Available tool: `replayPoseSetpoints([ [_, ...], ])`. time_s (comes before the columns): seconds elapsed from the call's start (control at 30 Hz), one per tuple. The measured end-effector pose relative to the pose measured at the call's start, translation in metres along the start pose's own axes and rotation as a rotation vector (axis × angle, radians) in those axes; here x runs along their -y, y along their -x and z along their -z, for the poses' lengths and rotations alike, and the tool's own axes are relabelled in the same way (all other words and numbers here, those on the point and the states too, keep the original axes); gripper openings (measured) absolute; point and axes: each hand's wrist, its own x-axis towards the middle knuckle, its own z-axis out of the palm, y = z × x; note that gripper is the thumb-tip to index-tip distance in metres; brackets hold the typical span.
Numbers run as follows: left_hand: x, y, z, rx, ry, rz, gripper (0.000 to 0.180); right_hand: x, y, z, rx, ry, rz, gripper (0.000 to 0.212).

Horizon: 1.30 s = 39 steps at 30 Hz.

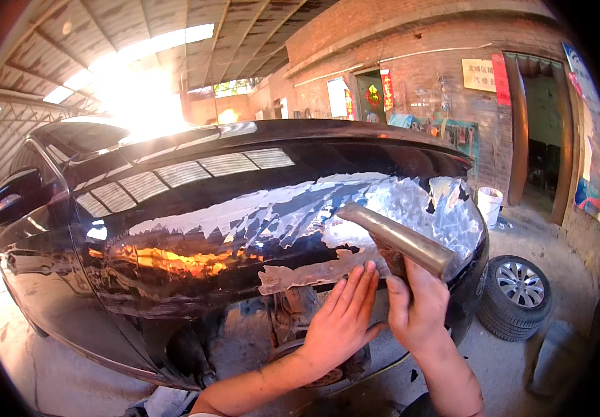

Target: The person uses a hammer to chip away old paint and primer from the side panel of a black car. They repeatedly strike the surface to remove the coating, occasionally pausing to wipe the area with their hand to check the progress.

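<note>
A dark car's fender [195,281] spans the middle, its paint stripped to bare, shiny metal [390,201] in a ragged patch. My left hand [341,323] is stretched out, fingers together, its fingertips lying on the lower edge of that stripped area above the wheel opening. Just to its right, my right hand [421,306] is closed round the handle of a hammer [400,240]. The long grey metal head slants across the panel from upper left to lower right. Whether it touches the metal I cannot tell. My fingers hide most of the handle.
Inside the open wheel arch, bare suspension parts [293,313] show below my left hand. A wheel with its tire [519,295] lies on the concrete floor at right, and a white bucket [489,205] stands beyond it. The side mirror [15,194] juts out at far left.
</note>
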Motion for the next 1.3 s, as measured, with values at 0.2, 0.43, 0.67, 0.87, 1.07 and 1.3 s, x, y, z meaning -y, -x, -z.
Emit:
replayPoseSetpoints([
  [0.2, -0.001, 0.000, 0.001, 0.046, -0.016, -0.010, 0.084, 0.002, -0.001, -0.003, 0.096, 0.069, -0.048, 0.025],
  [0.43, 0.017, -0.018, 0.025, -0.064, 0.106, 0.004, 0.090, -0.014, 0.040, 0.014, -0.110, 0.014, -0.237, 0.045],
  [0.67, 0.030, -0.121, 0.030, -0.280, 0.097, 0.050, 0.100, -0.010, 0.040, 0.026, -0.281, -0.257, -0.395, 0.062],
  [0.87, 0.004, -0.123, 0.015, -0.282, 0.143, 0.052, 0.101, -0.023, 0.046, 0.034, -0.275, -0.231, -0.391, 0.061],
  [1.07, -0.021, -0.082, 0.004, -0.165, 0.094, 0.016, 0.097, -0.033, 0.039, 0.027, -0.228, -0.197, -0.332, 0.060],
  [1.3, -0.004, -0.091, 0.016, -0.176, 0.145, -0.016, 0.092, -0.037, 0.037, 0.027, -0.195, -0.096, -0.182, 0.061],
])
